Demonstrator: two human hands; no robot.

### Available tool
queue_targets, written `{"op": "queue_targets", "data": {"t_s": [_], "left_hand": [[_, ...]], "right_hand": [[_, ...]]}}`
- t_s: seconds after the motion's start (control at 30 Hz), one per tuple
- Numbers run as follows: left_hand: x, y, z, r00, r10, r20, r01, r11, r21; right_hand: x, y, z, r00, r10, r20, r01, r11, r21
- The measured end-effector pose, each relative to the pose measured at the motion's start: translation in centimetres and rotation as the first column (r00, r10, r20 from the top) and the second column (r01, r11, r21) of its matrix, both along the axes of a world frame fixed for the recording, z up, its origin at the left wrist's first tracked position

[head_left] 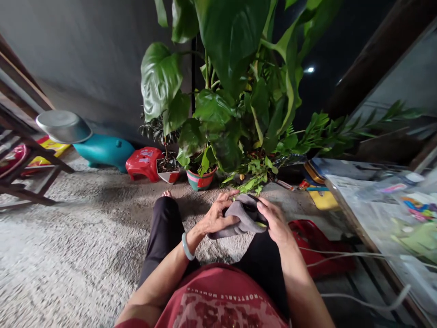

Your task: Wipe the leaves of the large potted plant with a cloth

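A soft grey cloth piece [241,214] with a dark fold or opening and a small yellow-green spot near its lower right edge is held up over my lap. My left hand [218,215] has its thumb pressed on the cloth's near left side, the fingers reaching over the far side. On the cloth's right edge, my right hand [275,222] grips with the thumb on top; its other fingers are mostly hidden. Whether the cloth is a cap, a sock or something else, I cannot tell.
Ahead stand potted plants, one in a red-and-green pot [201,180]. A red stool [143,163], a teal animal-shaped seat [104,150] and a metal basin [64,126] line the wall at left. A cluttered table [344,182] and a red chair-like object [307,230] are at right.
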State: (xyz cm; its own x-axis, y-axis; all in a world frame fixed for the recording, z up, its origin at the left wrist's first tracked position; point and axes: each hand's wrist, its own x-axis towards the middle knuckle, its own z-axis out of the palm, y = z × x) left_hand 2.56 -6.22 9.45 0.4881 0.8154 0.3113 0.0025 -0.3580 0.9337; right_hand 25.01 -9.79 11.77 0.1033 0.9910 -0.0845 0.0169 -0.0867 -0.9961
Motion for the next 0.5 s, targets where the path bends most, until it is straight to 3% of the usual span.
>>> {"op": "queue_targets", "data": {"t_s": [0.13, 0.2, 0.3, 0.4, 0.5], "left_hand": [[-0.4, 0.5, -0.4, 0.986, -0.064, 0.153, 0.090, 0.981, -0.174], [-0.5, 0.4, -0.8, 0.971, -0.042, 0.233, 0.121, 0.935, -0.332], [-0.5, 0.3, -1.4, 0.949, 0.086, 0.303, 0.087, 0.852, -0.516], [-0.4, 0.5, -1.6, 0.916, 0.213, 0.339, 0.018, 0.824, -0.567], [-0.4, 0.7, -1.7, 0.915, 0.239, 0.325, -0.018, 0.829, -0.558]], "right_hand": [[-0.3, -0.2, 0.5, 0.975, 0.162, -0.153, -0.161, 0.987, 0.019], [-0.3, -0.3, 0.9, 0.956, 0.202, -0.213, -0.198, 0.979, 0.043], [-0.3, -0.6, 1.2, 0.940, 0.224, -0.255, -0.228, 0.973, 0.013], [-1.0, -1.0, 0.9, 0.954, 0.192, -0.229, -0.206, 0.978, -0.040], [-2.7, -1.6, -0.2, 0.952, 0.220, -0.214, -0.235, 0.971, -0.049]]}}
